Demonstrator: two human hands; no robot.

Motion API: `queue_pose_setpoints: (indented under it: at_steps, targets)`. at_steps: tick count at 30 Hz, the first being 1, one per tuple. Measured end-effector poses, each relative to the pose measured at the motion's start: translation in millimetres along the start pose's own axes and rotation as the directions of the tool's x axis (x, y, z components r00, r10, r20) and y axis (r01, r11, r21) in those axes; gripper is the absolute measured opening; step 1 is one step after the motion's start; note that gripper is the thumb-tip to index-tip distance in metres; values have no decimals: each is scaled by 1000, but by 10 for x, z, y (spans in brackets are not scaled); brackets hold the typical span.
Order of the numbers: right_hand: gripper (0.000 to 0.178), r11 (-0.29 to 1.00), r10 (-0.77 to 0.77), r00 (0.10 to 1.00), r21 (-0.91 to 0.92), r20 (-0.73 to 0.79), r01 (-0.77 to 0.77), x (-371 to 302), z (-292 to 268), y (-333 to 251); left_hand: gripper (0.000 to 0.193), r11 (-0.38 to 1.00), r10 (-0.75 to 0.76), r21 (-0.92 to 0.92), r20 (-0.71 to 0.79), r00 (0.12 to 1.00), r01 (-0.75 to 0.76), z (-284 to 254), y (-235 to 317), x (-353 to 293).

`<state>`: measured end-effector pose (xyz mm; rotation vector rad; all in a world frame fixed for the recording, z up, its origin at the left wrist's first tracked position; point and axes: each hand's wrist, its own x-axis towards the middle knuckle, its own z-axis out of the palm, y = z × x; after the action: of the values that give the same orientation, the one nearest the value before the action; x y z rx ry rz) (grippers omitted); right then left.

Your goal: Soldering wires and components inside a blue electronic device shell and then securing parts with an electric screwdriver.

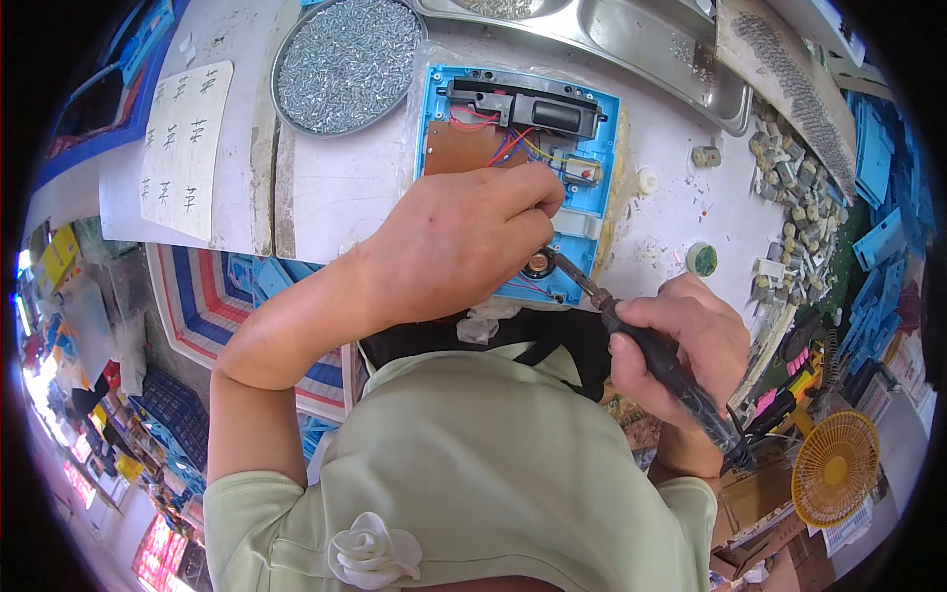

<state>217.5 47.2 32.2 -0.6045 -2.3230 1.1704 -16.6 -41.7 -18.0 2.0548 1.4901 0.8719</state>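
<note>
A blue plastic housing (610, 148) lies open on the table in front of me. Inside it are a brown circuit board (459, 151), a black plastic part (554, 113) across the top, a small motor (582, 171) and thin red, blue and yellow wires. My left hand (473, 237) rests over the housing with its fingers curled in; what they pinch is hidden. In my right hand (691, 340) is a black-handled soldering iron (659, 360). Its tip reaches a small round speaker (540, 263) in the housing's lower part, close beside my left fingers.
A round tray of screws (345, 69) stands at the far left, metal trays (631, 44) at the back. Small motors (789, 212) are heaped at the right, near a green-filled round tin (701, 259). A yellow fan (836, 469) stands lower right. Handwritten paper (185, 148) lies left.
</note>
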Motion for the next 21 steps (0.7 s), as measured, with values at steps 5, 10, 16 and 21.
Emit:
queue_pose_setpoints:
  at_steps: [5, 10, 16, 21]
  targets:
    - [25, 999, 53, 998, 2, -28, -53, -76, -68, -68, 22, 1000, -5, 14, 15, 1000, 5, -18, 6, -8]
    - [26, 976, 178, 980, 140, -87, -165, -240, -161, -46, 20, 1000, -1, -1, 14, 1000, 1, -23, 3, -6]
    - [26, 973, 175, 980, 168, -95, -157, -266, -183, 16, 20, 1000, 0, -8, 20, 1000, 0, -50, 10, 1]
    - [26, 979, 154, 987, 142, -47, -146, -216, -165, 38, 22, 997, 42, 63, 37, 998, -44, -48, 9, -11]
